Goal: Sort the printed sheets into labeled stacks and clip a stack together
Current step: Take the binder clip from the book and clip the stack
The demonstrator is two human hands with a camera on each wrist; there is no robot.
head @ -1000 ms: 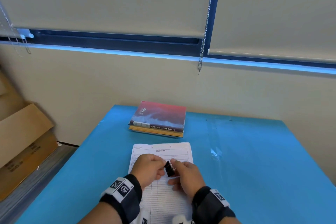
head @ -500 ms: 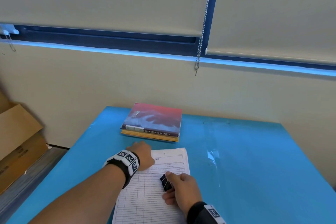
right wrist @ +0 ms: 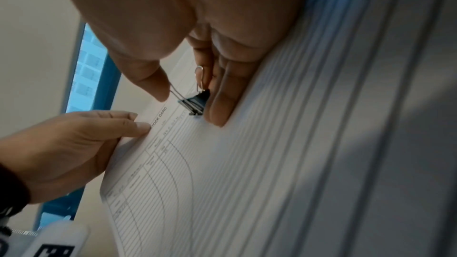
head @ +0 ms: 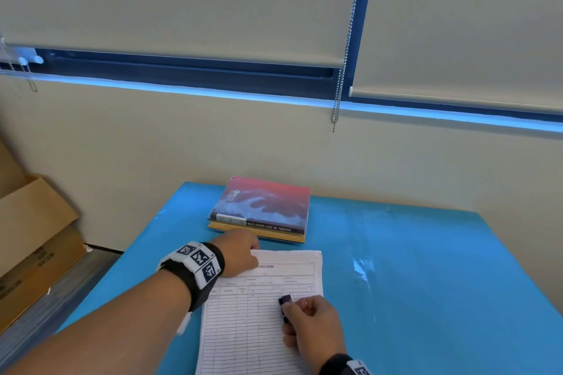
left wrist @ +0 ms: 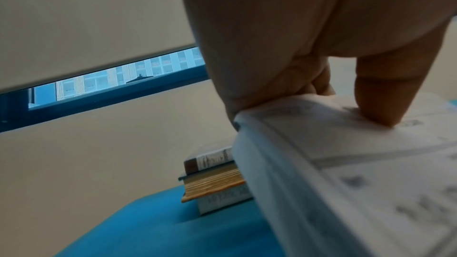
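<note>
A stack of printed stock-card sheets [head: 268, 323] lies on the blue table [head: 426, 283] in front of me. My left hand [head: 240, 256] grips the stack's far left corner, thumb on top and fingers curled under the lifted edge, as the left wrist view shows at the stack [left wrist: 321, 144]. My right hand [head: 310, 326] rests on the sheets and pinches a small black binder clip [head: 285, 301]. In the right wrist view the binder clip [right wrist: 195, 101] has its wire handles between thumb and fingers, its mouth pointing at the page [right wrist: 247, 183].
Two books [head: 262, 210] lie stacked at the table's far edge, just beyond the sheets, close to the wall. Cardboard boxes [head: 33, 240] stand on the floor to the left. A blind's bead chain [head: 344, 55] hangs above the table.
My left hand let go of the clip and reached forward to the stack's far left corner, which it now lifts. The right hand keeps the clip and has lowered onto the sheets.
</note>
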